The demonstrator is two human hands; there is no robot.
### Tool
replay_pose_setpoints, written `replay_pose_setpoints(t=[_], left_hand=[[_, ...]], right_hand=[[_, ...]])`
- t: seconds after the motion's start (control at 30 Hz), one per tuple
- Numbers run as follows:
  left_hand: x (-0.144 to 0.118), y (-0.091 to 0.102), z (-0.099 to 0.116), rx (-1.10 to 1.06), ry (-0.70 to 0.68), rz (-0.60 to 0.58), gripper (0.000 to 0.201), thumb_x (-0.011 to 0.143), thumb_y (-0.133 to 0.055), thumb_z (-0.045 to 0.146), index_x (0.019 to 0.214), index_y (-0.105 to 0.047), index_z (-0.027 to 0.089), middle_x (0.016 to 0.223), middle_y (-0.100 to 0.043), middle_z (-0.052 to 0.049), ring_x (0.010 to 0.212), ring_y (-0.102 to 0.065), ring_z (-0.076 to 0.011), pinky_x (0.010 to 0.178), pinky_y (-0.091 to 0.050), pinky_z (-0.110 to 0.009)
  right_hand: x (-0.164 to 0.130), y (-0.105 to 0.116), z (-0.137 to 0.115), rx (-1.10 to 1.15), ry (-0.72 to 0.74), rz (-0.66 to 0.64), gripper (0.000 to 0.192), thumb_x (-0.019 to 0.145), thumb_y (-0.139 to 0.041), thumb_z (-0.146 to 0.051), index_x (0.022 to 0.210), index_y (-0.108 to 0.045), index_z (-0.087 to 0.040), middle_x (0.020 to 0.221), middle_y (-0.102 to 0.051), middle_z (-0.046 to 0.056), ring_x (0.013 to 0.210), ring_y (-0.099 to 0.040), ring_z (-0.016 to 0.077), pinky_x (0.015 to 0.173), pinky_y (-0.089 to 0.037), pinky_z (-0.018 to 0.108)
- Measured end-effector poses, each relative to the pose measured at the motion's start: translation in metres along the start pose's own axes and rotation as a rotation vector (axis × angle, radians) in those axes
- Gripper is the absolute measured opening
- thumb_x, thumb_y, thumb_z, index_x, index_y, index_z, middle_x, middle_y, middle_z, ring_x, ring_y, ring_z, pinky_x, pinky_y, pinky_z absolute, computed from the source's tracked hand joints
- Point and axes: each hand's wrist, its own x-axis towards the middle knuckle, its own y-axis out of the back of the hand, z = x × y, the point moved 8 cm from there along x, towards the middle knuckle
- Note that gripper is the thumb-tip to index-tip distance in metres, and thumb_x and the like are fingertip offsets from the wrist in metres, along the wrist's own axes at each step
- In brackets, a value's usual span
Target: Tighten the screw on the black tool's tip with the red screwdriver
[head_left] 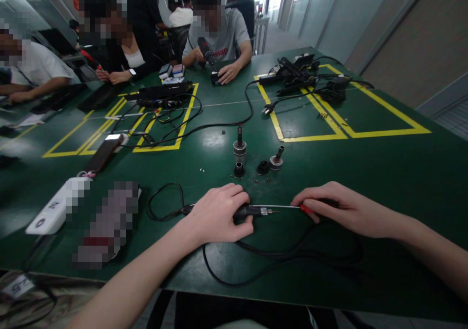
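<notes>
My left hand [224, 213] is wrapped round a black cylindrical handle [256, 211] lying along the table. A silvery metal collar and thin prongs stick out of its right end, and a black cord leaves its left end. My right hand [338, 207] pinches the red grip of a screwdriver [274, 206], whose long thin shaft points left over the handle. The shaft's tip is hidden at my left fingers. Beyond my hands stand a metal cylinder with a stem [240, 148], a shorter metal piece with a stem [277, 160] and two black caps [263, 167].
Black cable [252, 282] loops across the table near me. To the left lie a white power strip [54, 209], a phone-like slab [104, 153] and a blurred-out packet [109, 222]. Tangled black devices [296, 73] sit at the back right. Across the table, a person [226, 36] holds a power drill.
</notes>
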Motion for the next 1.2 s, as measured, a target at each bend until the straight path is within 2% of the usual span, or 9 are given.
replay_pose_setpoints(t=[0.07,0.2,0.33,0.47,0.57,0.87,1.0,1.1,1.2], left_hand=[[0.0002,0.0000,0.0001,0.001,-0.001,-0.001,0.012,0.092,-0.062,0.031,0.092,-0.065,0.019,0.089,-0.068,-0.004,0.084,-0.065,-0.0215,0.072,-0.052,-0.033],[0.0005,-0.0001,0.0005,0.004,-0.003,0.001,0.011,0.092,-0.062,0.031,0.091,-0.065,0.020,0.089,-0.069,-0.004,0.084,-0.065,-0.0213,0.071,-0.052,-0.033],[0.0002,-0.0004,0.0004,0.007,-0.001,0.004,0.011,0.092,-0.063,0.031,0.090,-0.064,0.020,0.089,-0.069,-0.004,0.084,-0.066,-0.0211,0.071,-0.051,-0.032],[0.0002,-0.0011,0.0001,0.007,-0.003,0.002,0.011,0.092,-0.063,0.031,0.091,-0.065,0.020,0.089,-0.069,-0.003,0.085,-0.066,-0.0213,0.072,-0.051,-0.032],[0.0004,-0.0014,-0.0006,0.013,0.000,-0.002,0.012,0.092,-0.063,0.032,0.091,-0.065,0.020,0.089,-0.069,-0.003,0.084,-0.066,-0.0214,0.072,-0.051,-0.032],[-0.0002,-0.0010,0.0008,0.010,-0.006,-0.006,0.011,0.091,-0.063,0.030,0.091,-0.065,0.019,0.089,-0.069,-0.003,0.085,-0.065,-0.0212,0.071,-0.050,-0.032],[-0.0001,-0.0012,0.0006,0.008,-0.008,-0.001,0.010,0.091,-0.063,0.030,0.091,-0.065,0.020,0.089,-0.069,-0.003,0.085,-0.065,-0.0213,0.071,-0.050,-0.032],[-0.0003,-0.0011,0.0002,0.007,-0.008,-0.001,0.011,0.092,-0.063,0.031,0.091,-0.065,0.020,0.089,-0.069,-0.003,0.085,-0.065,-0.0214,0.071,-0.050,-0.032],[-0.0006,-0.0010,0.0000,0.007,-0.007,0.003,0.011,0.092,-0.062,0.031,0.091,-0.065,0.020,0.089,-0.069,-0.003,0.084,-0.065,-0.0212,0.071,-0.050,-0.032]], right_hand=[[0.0002,-0.0001,-0.0008,0.007,-0.004,-0.006,0.046,0.108,-0.054,-0.058,0.101,-0.084,-0.024,0.065,-0.073,0.002,0.057,-0.067,0.0197,0.057,-0.052,0.031],[-0.0006,0.0058,0.0005,-0.004,0.028,0.066,0.029,0.099,-0.070,-0.050,0.105,-0.084,-0.026,0.090,-0.082,0.007,0.073,-0.074,0.0228,0.067,-0.060,0.034],[-0.0013,0.0052,0.0024,-0.073,0.064,0.076,0.021,0.095,-0.074,-0.040,0.105,-0.083,-0.025,0.087,-0.079,0.006,0.069,-0.072,0.0214,0.065,-0.059,0.033],[-0.0021,0.0041,0.0025,-0.104,0.060,0.072,0.029,0.102,-0.065,-0.046,0.112,-0.083,-0.025,0.098,-0.085,0.008,0.082,-0.079,0.0251,0.074,-0.061,0.036],[-0.0023,0.0022,0.0024,-0.087,0.057,0.041,0.037,0.108,-0.054,-0.047,0.113,-0.083,-0.025,0.092,-0.085,0.007,0.076,-0.078,0.0231,0.070,-0.059,0.034],[-0.0022,0.0046,0.0010,-0.097,0.122,0.066,0.019,0.098,-0.070,-0.036,0.108,-0.081,-0.024,0.088,-0.077,0.006,0.072,-0.073,0.0212,0.066,-0.058,0.032],[-0.0026,0.0033,0.0037,-0.127,0.094,0.067,0.029,0.104,-0.064,-0.044,0.114,-0.082,-0.024,0.093,-0.082,0.008,0.079,-0.077,0.0235,0.073,-0.059,0.034],[-0.0021,0.0006,0.0064,-0.104,0.066,0.034,0.037,0.110,-0.053,-0.046,0.112,-0.083,-0.024,0.084,-0.081,0.006,0.071,-0.075,0.0220,0.067,-0.056,0.032],[-0.0024,0.0017,0.0059,-0.086,0.075,0.040,0.032,0.108,-0.057,-0.043,0.111,-0.083,-0.024,0.090,-0.082,0.007,0.074,-0.076,0.0219,0.068,-0.057,0.032]])
